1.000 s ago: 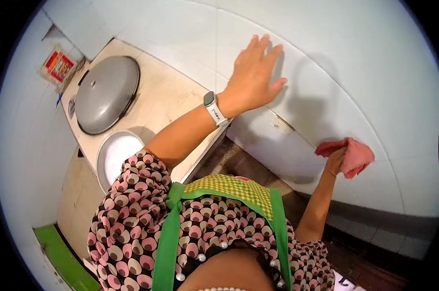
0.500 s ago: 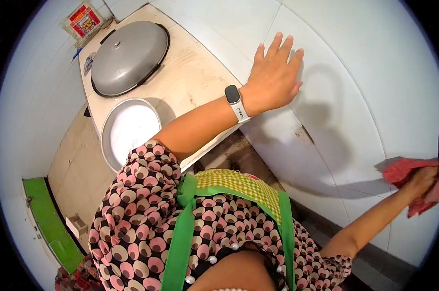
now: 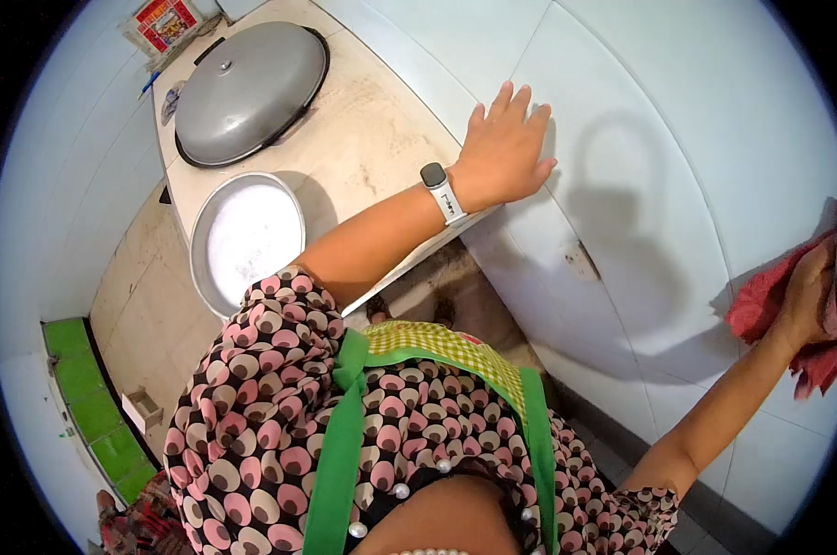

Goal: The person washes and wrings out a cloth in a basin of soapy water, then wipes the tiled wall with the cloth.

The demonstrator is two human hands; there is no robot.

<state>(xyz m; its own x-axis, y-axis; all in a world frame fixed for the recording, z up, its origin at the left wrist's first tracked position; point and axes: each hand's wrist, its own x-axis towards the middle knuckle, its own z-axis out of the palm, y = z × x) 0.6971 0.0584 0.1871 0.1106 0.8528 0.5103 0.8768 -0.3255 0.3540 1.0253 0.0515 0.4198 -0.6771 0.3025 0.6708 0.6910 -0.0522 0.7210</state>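
My left hand (image 3: 504, 153) lies flat against the white tiled wall (image 3: 640, 213), fingers spread, with a light-strapped band with a dark face (image 3: 443, 192) on its wrist. At the far right, my right hand (image 3: 812, 291) grips a red cloth (image 3: 761, 301) pressed to the wall; part of the hand and cloth is cut off by the view's edge. Below and left of my left forearm stands a round metal basin (image 3: 196, 242) holding white, sudsy-looking liquid (image 3: 252, 231).
A large grey domed lid (image 3: 243, 97) covers a black-rimmed pan on the pale countertop (image 3: 381, 120). A red-and-yellow picture (image 3: 164, 26) sits at the back corner. Green tiles (image 3: 95, 398) and a small white box (image 3: 141, 410) lie lower left. Dark red patterned fabric (image 3: 150, 518) shows below them.
My right hand has moved up along the wall with the red cloth. My left hand appears slightly lower and further left, still spread on the wall; the whole view has shifted a little.
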